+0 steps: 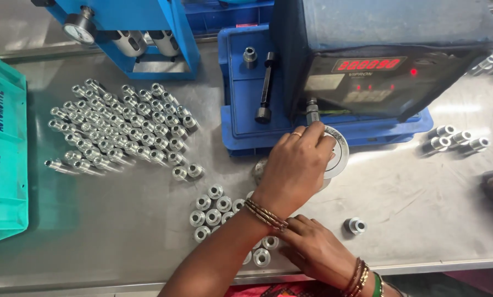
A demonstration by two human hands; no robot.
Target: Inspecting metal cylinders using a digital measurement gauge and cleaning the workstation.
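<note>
Gripping a white round gauge at twelve o'clock, the left hand crosses the right hand, whose fingers are spread on steel bushings.

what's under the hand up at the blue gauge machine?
Under the left hand a white round disc shows at its right edge. The disc's middle and whatever the fingers hold are covered.
</note>
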